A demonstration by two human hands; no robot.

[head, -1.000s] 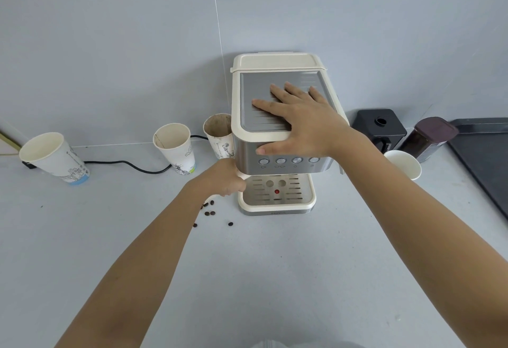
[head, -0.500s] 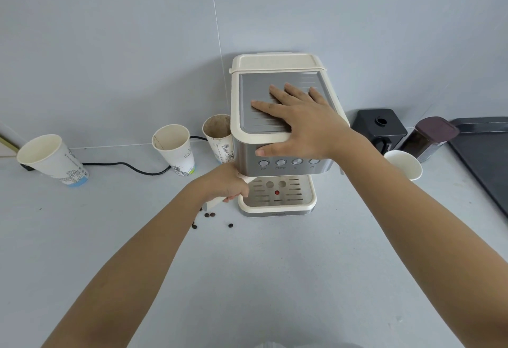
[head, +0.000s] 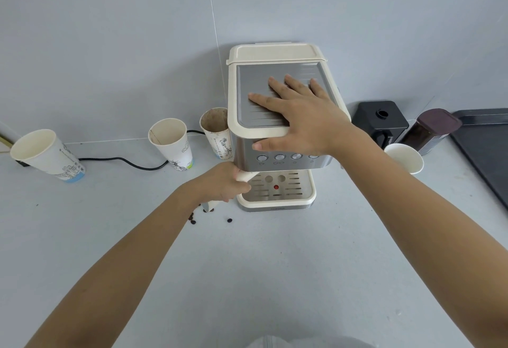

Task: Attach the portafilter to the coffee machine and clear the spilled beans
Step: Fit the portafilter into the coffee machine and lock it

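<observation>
I see the coffee machine (head: 277, 116) standing against the wall at the back of the grey surface (head: 247, 279), front panel and drip tray (head: 277, 190) facing me. My right hand (head: 299, 116) lies flat on the machine's top plate, fingers spread and pointing toward the back left, thumb hooked over the front edge just above the row of buttons (head: 286, 157); its grip is wide and encloses nothing, only pressing down. My left hand (head: 222, 182) is at the machine's lower left front corner, its grip wrapped tight around the cream handle of the portafilter (head: 246, 175). The handle's long axis runs diagonally: its near end sticks out below my fist toward the front left, just above the surface, and its far end points up and right, passing under the button panel above the drip tray. The portafilter's basket end is hidden beneath the machine's head, so I cannot tell whether it is seated. The spilled beans (head: 192, 221) lie on the surface just in front of the handle's near end, partly hidden by my left forearm, with one stray bean (head: 229, 220) a little to the right. Three paper cups (head: 171, 141) stand left of the machine, and a black cable (head: 123, 161) runs behind them.
</observation>
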